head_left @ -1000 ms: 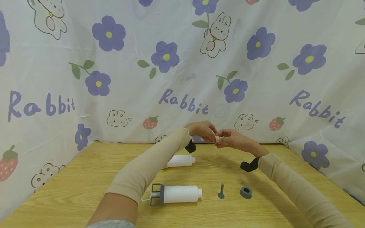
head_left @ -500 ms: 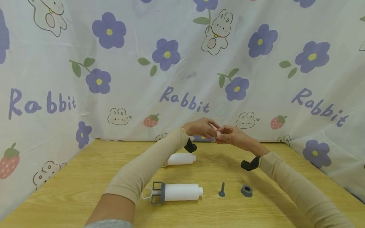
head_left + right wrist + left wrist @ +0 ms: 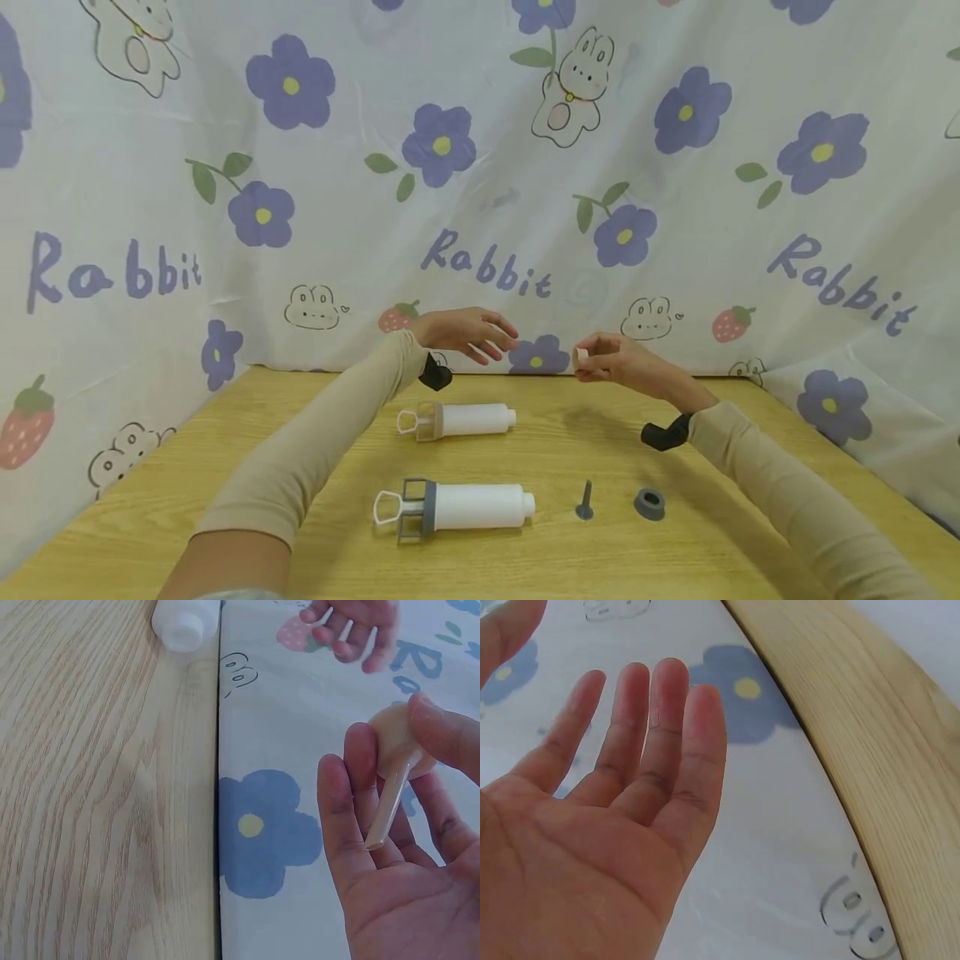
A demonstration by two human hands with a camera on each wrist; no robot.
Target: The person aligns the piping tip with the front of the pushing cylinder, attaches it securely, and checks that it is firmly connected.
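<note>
My right hand (image 3: 626,364), raised above the back of the table, pinches a beige nozzle (image 3: 388,806) between thumb and fingers. In the right wrist view the nozzle shows a round base and a thin tube pointing down toward the palm. My left hand (image 3: 467,331) is held in the air to the left, palm bare and fingers spread, as the left wrist view also shows. Below it lies a white cylinder (image 3: 476,419) with a beige end frame and loop handle. Nearer the front is a similar white cylinder (image 3: 480,507) with a grey frame.
A small grey nozzle (image 3: 585,503) stands on its round base right of the nearer cylinder. Farther right lies a grey ring-shaped cap (image 3: 650,503). The wooden table (image 3: 315,567) ends at the back against a printed cloth (image 3: 487,208).
My left hand has come away from the beige nozzle and moved left with its fingers opened out. My right hand keeps hold of the nozzle in nearly the same place.
</note>
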